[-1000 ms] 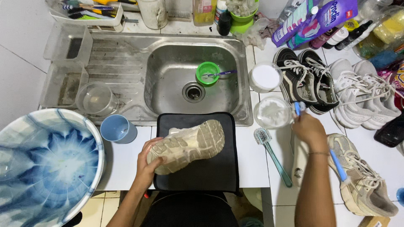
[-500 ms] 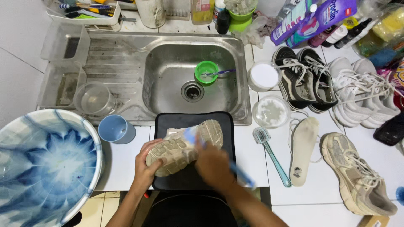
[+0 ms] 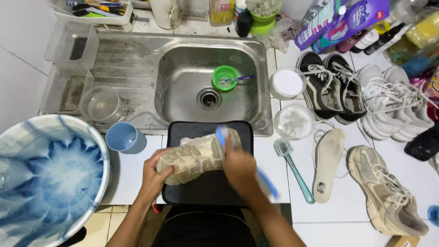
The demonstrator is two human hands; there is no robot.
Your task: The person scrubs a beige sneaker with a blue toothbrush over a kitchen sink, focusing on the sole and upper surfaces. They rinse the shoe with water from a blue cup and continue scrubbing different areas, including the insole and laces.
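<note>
My left hand (image 3: 157, 171) grips the heel end of a beige sneaker (image 3: 194, 155) lying on its side over a black tray (image 3: 206, 187). A blue toothbrush (image 3: 224, 136) is held in my right hand (image 3: 238, 164), blurred, with its head against the shoe's toe end and its handle trailing toward the lower right. The matching beige sneaker (image 3: 388, 192) lies on the white counter at the right, beside a loose insole (image 3: 328, 162).
A steel sink (image 3: 206, 77) holds a green cup (image 3: 225, 77). A large blue-and-white basin (image 3: 45, 174) and a blue cup (image 3: 124, 137) sit at the left. A teal brush (image 3: 292, 167), two round white containers, black sneakers (image 3: 331, 87) and white sneakers (image 3: 393, 100) crowd the right.
My right hand came from the round container at the right, carrying the toothbrush, to the shoe on the tray. The brush head now rests on the shoe. My left hand kept its grip.
</note>
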